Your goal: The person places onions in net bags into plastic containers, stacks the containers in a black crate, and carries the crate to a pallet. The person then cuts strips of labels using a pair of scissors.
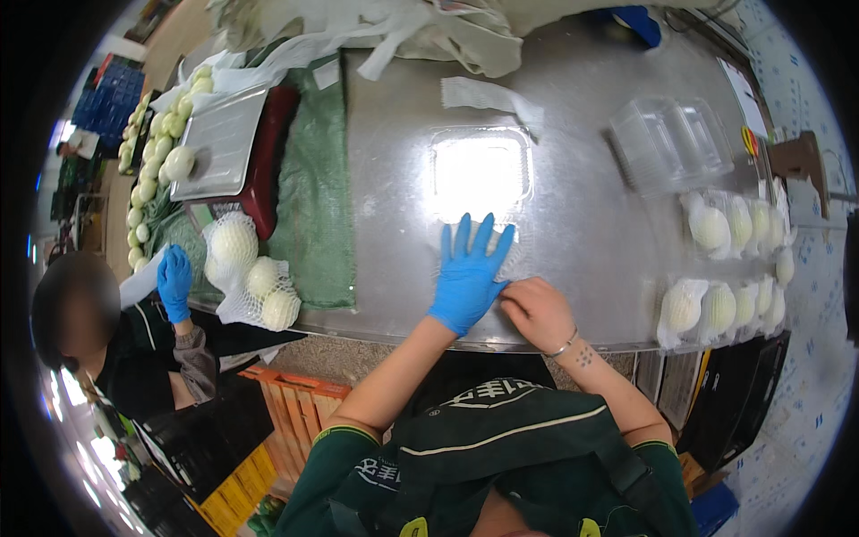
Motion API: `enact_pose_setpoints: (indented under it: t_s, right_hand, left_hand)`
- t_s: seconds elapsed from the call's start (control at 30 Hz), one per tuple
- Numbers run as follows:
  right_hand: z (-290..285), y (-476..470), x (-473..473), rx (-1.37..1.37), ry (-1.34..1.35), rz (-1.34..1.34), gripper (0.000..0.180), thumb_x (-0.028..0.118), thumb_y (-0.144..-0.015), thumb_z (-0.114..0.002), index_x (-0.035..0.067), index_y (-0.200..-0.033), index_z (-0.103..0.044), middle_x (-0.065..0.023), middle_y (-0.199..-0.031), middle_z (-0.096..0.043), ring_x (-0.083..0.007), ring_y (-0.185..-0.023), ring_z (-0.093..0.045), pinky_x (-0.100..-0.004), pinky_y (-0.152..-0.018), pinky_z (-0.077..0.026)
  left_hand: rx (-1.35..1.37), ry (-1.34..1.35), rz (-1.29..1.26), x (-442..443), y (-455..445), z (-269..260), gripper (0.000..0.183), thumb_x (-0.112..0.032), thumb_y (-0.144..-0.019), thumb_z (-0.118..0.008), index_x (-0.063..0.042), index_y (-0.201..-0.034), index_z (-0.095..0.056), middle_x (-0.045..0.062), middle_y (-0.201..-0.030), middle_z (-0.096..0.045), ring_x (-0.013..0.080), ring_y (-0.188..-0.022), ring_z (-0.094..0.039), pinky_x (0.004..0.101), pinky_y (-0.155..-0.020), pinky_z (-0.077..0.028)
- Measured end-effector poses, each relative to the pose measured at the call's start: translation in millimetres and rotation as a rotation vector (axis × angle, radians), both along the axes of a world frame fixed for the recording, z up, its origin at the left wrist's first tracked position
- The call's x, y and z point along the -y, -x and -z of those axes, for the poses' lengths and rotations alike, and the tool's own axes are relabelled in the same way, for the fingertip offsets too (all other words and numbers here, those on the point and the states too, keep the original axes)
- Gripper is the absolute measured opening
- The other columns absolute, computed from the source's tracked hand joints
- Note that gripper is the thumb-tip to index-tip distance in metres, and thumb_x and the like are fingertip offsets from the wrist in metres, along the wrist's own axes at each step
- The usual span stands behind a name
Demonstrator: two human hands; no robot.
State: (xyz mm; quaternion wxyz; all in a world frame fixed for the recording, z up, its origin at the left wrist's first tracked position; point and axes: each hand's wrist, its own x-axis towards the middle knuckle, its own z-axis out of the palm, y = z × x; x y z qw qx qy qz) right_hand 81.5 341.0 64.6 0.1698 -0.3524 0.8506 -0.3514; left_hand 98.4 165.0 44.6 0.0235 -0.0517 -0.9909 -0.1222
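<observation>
My left hand (470, 278), in a blue glove, lies palm down with spread fingers over the near part of a clear plastic clamshell container (482, 168) on the metal table. The container is open, its far half shining with reflected light. Bare and with curled fingers, my right hand (540, 312) touches the thumb side of the blue glove, seemingly pinching it. White foam netting (235, 252) wraps round pale onion-like vegetables (278, 309) at the table's left. Whether anything lies under my left palm is hidden.
A red weighing scale (272, 161) with a metal tray stands left on green woven cloth (315, 201). Stacked clear containers (671, 144) and packed netted vegetables (721, 305) are at the right. A co-worker's gloved hand (174, 282) is at the left edge; white netting (490, 94) lies beyond the container.
</observation>
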Motion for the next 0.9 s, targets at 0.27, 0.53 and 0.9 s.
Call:
enact_pose_setpoints:
  t_s: [0.27, 0.53, 0.9]
  right_hand:
    - [18.8, 0.1, 71.8, -0.244, 0.033, 0.310, 0.071, 0.022, -0.078, -0.066, 0.003, -0.139, -0.035, -0.0230, -0.140, -0.036, -0.0373, -0.134, -0.030, -0.0469, -0.112, -0.022]
    - [33.9, -7.8, -43.8, 0.833, 0.487, 0.735, 0.045, 0.020, -0.092, -0.052, -0.001, -0.129, -0.041, -0.0168, -0.115, -0.053, -0.0287, -0.106, -0.058, -0.0394, -0.086, -0.051]
    - [64.7, -14.4, -51.9, 1.283, 0.465, 0.638, 0.035, 0.000, -0.083, -0.061, 0.001, -0.113, -0.044, -0.0123, -0.094, -0.060, -0.0227, -0.080, -0.064, -0.0351, -0.071, -0.059]
  left_hand:
    - [0.301, -1.532, -0.861, 97.2, 70.3, 5.9, 0.060, -0.047, -0.095, -0.045, 0.006, -0.124, -0.049, 0.015, -0.123, -0.056, 0.0292, -0.120, -0.048, 0.0437, -0.104, -0.036]
    - [-0.196, -0.583, -0.249, 66.7, -23.9, -12.2, 0.044, -0.033, -0.098, -0.038, 0.000, -0.122, -0.055, 0.017, -0.129, -0.054, 0.0318, -0.119, -0.050, 0.0407, -0.101, -0.039]
    - [0.496, -0.736, -0.668, 21.2, -66.9, -0.8, 0.037, -0.026, -0.094, -0.046, 0.001, -0.119, -0.052, 0.026, -0.104, -0.061, 0.0406, -0.098, -0.059, 0.0434, -0.085, -0.047]
